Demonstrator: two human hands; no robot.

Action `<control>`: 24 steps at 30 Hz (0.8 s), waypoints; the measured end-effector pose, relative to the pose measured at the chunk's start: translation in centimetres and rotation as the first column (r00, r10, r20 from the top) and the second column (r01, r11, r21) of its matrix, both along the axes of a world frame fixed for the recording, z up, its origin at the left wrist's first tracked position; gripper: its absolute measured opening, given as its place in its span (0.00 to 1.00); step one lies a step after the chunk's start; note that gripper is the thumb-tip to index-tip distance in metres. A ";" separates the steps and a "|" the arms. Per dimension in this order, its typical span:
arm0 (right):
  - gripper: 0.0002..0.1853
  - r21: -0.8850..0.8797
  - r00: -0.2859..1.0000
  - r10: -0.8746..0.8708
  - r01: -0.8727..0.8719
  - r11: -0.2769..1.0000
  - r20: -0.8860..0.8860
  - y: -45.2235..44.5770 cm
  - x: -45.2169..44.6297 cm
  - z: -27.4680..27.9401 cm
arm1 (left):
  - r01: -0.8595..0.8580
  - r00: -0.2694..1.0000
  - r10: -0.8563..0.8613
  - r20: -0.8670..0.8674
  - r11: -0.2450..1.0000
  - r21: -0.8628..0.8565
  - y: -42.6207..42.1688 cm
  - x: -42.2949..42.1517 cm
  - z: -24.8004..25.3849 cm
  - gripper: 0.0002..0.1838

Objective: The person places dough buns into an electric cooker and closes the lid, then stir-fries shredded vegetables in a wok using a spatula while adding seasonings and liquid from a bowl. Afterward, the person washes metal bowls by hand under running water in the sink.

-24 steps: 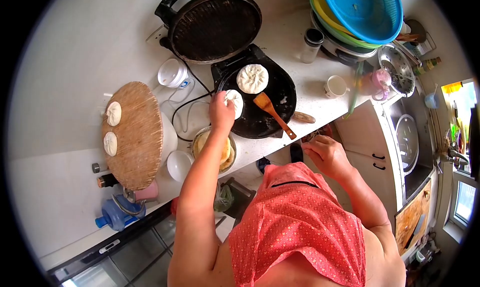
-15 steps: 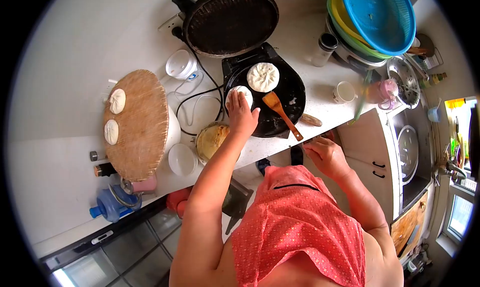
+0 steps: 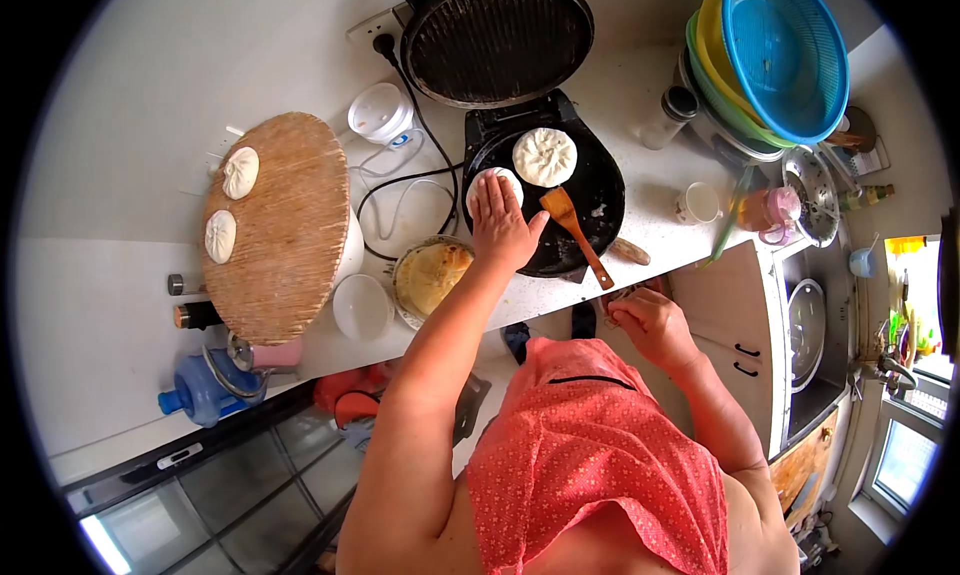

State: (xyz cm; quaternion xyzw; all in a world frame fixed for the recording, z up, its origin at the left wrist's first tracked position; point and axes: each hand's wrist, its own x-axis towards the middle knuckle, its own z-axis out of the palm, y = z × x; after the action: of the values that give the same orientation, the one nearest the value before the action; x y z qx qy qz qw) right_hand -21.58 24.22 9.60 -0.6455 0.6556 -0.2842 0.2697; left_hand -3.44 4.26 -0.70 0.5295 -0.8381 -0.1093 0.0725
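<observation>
My left hand (image 3: 503,228) lies flat, fingers stretched out, on a round of filled dough (image 3: 514,182) at the left side of the black electric griddle (image 3: 540,262). The hand covers much of that round. Beside it sits another pleated dough round (image 3: 545,157). A wooden spatula (image 3: 577,237) rests in the griddle, its handle sticking out over the front rim. My right hand (image 3: 652,325) hangs just off the counter's front edge with its fingers curled closed. What it holds, if anything, I cannot make out.
The griddle's lid (image 3: 498,40) stands raised behind. Left are a round wooden board (image 3: 285,225) with two dough buns (image 3: 220,237), a white bowl (image 3: 363,308) and a plate of cooked flatbread (image 3: 430,278). Right stand a cup (image 3: 698,204), a jar (image 3: 668,117) and stacked basins (image 3: 785,60).
The camera view has shifted a little. My left hand stays on the same dough round, its fingers lying flatter and reaching farther across it. My right hand remains closed near the counter edge.
</observation>
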 end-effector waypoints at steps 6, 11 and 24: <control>0.05 0.033 1.000 0.003 -0.002 0.999 -0.025 0.2 -0.1 0.0 | 0.030 0.997 -0.034 0.065 0.998 0.059 0.3 -0.2 0.1 0.49; 0.05 0.049 1.000 0.022 -0.022 0.999 -0.009 0.4 -0.1 0.1 | 0.039 0.995 -0.047 0.091 0.995 0.087 0.7 0.1 -0.1 0.48; 0.05 0.131 0.986 -0.080 0.061 0.990 0.149 -0.9 2.3 4.2 | 0.042 0.786 -0.186 -0.590 0.967 -0.250 3.1 8.5 14.8 0.25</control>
State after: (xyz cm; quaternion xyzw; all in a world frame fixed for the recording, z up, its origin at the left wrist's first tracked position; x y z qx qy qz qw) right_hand -19.30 23.28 13.83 -0.5797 0.6720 -0.3006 0.3492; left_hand 5.05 7.37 14.12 0.4028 -0.8074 -0.1831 0.3903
